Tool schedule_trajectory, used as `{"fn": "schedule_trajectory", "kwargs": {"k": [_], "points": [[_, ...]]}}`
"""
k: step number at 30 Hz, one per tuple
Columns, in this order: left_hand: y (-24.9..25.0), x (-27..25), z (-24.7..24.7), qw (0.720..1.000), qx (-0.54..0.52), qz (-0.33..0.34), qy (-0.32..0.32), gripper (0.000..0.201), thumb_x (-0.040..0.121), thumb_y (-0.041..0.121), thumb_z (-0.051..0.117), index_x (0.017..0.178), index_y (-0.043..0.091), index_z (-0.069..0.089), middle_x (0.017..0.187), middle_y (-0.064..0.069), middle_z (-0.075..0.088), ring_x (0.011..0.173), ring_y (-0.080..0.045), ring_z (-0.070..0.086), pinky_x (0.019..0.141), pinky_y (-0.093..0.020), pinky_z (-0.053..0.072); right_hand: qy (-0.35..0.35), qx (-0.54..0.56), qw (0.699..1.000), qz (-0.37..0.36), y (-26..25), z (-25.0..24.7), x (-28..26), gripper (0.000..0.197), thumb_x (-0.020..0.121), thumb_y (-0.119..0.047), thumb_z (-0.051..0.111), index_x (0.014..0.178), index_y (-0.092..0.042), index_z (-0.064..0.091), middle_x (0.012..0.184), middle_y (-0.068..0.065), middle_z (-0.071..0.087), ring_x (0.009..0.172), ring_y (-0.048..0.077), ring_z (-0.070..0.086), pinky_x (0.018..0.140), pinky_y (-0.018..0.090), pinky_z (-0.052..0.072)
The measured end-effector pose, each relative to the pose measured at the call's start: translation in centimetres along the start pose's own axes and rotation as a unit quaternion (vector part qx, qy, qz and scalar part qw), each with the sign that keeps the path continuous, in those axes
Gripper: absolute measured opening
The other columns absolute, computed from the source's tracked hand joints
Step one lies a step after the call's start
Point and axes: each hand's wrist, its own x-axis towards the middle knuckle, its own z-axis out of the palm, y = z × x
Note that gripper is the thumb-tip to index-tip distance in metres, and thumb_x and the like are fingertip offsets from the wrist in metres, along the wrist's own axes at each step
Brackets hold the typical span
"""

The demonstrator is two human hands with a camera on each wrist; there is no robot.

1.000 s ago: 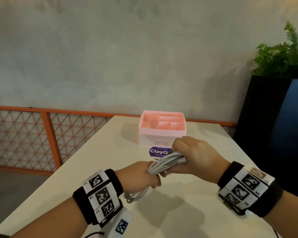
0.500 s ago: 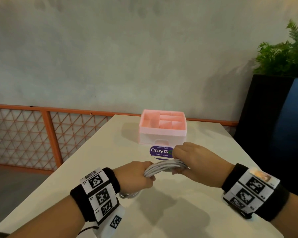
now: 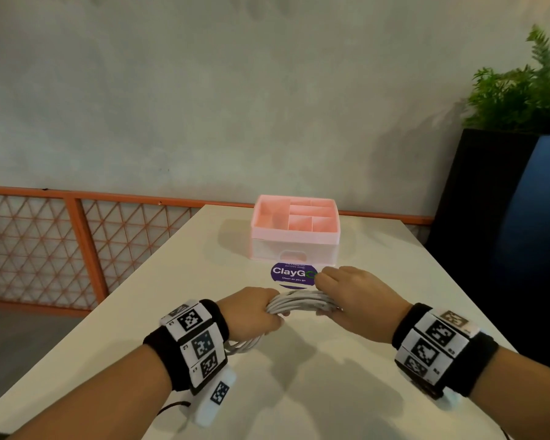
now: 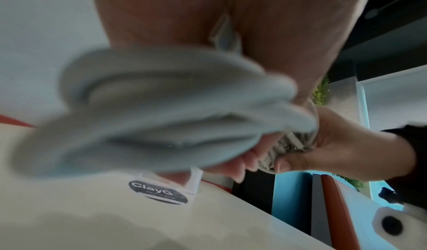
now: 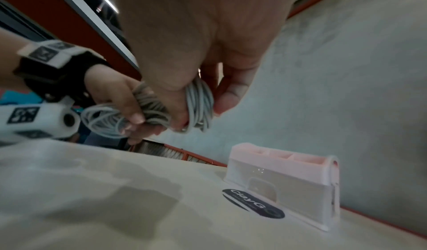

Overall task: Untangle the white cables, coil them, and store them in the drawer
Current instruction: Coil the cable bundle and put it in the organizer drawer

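A bundle of white cables (image 3: pixel 300 302) hangs between both hands a little above the table (image 3: pixel 315 392). My left hand (image 3: pixel 251 314) grips its left part, and loops (image 3: pixel 245 346) droop below that wrist. My right hand (image 3: pixel 351 296) grips the right part; in the right wrist view the coil (image 5: pixel 199 104) sits between thumb and fingers. The left wrist view shows the same cables (image 4: pixel 161 107) blurred and close. A pink organizer (image 3: pixel 294 231) with a white drawer (image 3: pixel 294 250) in its base stands farther back. The drawer looks closed.
A round purple sticker (image 3: pixel 291 274) lies on the table just in front of the drawer. An orange mesh railing (image 3: pixel 77 246) runs past the table's left and far edges. A dark planter with a green plant (image 3: pixel 521 96) stands at the right.
Both hands have lowered and levelled the cable bundle, which earlier slanted upward to the right. The right hand has slid slightly right along the coil.
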Motion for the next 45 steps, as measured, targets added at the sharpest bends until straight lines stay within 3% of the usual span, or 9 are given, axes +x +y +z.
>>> {"fn": "schedule_trajectory", "kwargs": {"k": [4, 9, 18, 23, 27, 30, 32, 37, 45], "points": [[-1.1, 0.1, -0.1, 0.994, 0.108, -0.009, 0.015, 0.025, 0.095, 0.025, 0.042, 0.103, 0.006, 0.057, 0.102, -0.013, 0.063, 0.089, -0.024, 0.055, 0.080, -0.033, 0.042, -0.014, 0.113, 0.993, 0.017, 0.0, 1.3, 0.9, 0.037, 0.078, -0.035, 0.068, 0.101, -0.017, 0.047, 0.097, -0.003, 0.054, 0.083, 0.020, 0.054, 0.069, 0.029, 0.048], [-6.3, 1.0, -1.7, 0.982, 0.146, -0.096, 0.071, 0.014, 0.096, 0.028, 0.039, 0.085, 0.019, 0.042, 0.084, -0.001, 0.052, 0.078, -0.024, 0.051, 0.071, -0.030, 0.039, -0.065, 0.376, 0.900, 0.209, 2.4, 2.7, 4.7, 0.058, 0.074, -0.047, 0.069, 0.119, -0.017, 0.047, 0.109, -0.004, 0.050, 0.098, 0.014, 0.052, 0.084, 0.023, 0.043], [-12.5, 2.7, -4.0, 0.958, 0.199, -0.174, 0.109, 0.023, 0.091, 0.038, 0.048, 0.093, 0.020, 0.034, 0.083, 0.002, 0.050, 0.079, -0.024, 0.054, 0.069, -0.030, 0.041, 0.003, 0.635, 0.576, 0.514, 4.1, 10.9, 13.4, 0.041, 0.088, -0.039, 0.057, 0.105, -0.002, 0.055, 0.076, 0.007, 0.053, 0.082, 0.025, 0.056, 0.088, 0.037, 0.051], [-13.3, 4.2, -4.1, 0.942, 0.277, -0.189, 0.012, 0.041, 0.088, 0.044, 0.051, 0.115, 0.015, 0.040, 0.116, -0.006, 0.055, 0.105, -0.030, 0.059, 0.085, -0.037, 0.047, 0.121, 0.743, 0.344, 0.561, 4.3, 14.1, 14.8, 0.061, 0.085, -0.033, 0.063, 0.131, 0.001, 0.042, 0.140, 0.024, 0.044, 0.125, 0.040, 0.048, 0.099, 0.042, 0.046], [-14.3, 5.4, -4.2, 0.950, 0.224, -0.206, -0.075, 0.036, 0.087, 0.039, 0.050, 0.109, 0.014, 0.037, 0.099, -0.005, 0.052, 0.096, -0.030, 0.059, 0.083, -0.039, 0.049, 0.207, 0.777, 0.220, 0.552, 4.4, 14.7, 15.8, 0.065, 0.082, -0.033, 0.068, 0.131, 0.002, 0.042, 0.141, 0.023, 0.044, 0.128, 0.037, 0.047, 0.097, 0.038, 0.048], [-14.4, 5.7, -4.4, 0.954, 0.202, -0.202, -0.088, 0.027, 0.089, 0.034, 0.049, 0.102, 0.016, 0.033, 0.094, -0.004, 0.051, 0.085, -0.026, 0.055, 0.077, -0.036, 0.046, 0.210, 0.782, 0.196, 0.553, 4.4, 15.2, 16.2, 0.061, 0.078, -0.038, 0.071, 0.119, 0.003, 0.052, 0.132, 0.022, 0.055, 0.100, 0.032, 0.064, 0.076, 0.030, 0.056], [-14.4, 5.7, -4.3, 0.956, 0.197, -0.198, -0.089, 0.027, 0.089, 0.033, 0.049, 0.103, 0.015, 0.034, 0.094, -0.005, 0.053, 0.084, -0.026, 0.054, 0.077, -0.037, 0.047, 0.207, 0.781, 0.184, 0.560, 4.6, 15.5, 16.3, 0.053, 0.077, -0.040, 0.071, 0.103, 0.003, 0.055, 0.093, 0.019, 0.066, 0.057, 0.017, 0.051, 0.052, 0.022, 0.046], [-14.8, 5.8, -4.1, 0.958, 0.199, -0.189, -0.087, 0.025, 0.089, 0.032, 0.049, 0.103, 0.016, 0.035, 0.091, -0.003, 0.052, 0.082, -0.025, 0.054, 0.079, -0.037, 0.048, 0.173, 0.793, 0.167, 0.560, 5.1, 16.5, 16.7, 0.043, 0.079, -0.046, 0.066, 0.071, -0.006, 0.053, 0.037, 0.002, 0.050, 0.026, 0.007, 0.041, 0.038, 0.016, 0.038], [-14.7, 5.7, -3.9, 0.962, 0.189, -0.185, -0.069, 0.035, 0.090, 0.034, 0.049, 0.113, 0.009, 0.041, 0.096, -0.004, 0.055, 0.091, -0.028, 0.059, 0.082, -0.038, 0.050, 0.225, 0.791, 0.115, 0.557, 4.7, 16.9, 17.3, 0.042, 0.075, -0.040, 0.072, 0.072, -0.009, 0.044, 0.047, 0.003, 0.049, 0.029, 0.009, 0.047, 0.033, 0.015, 0.044]]}}
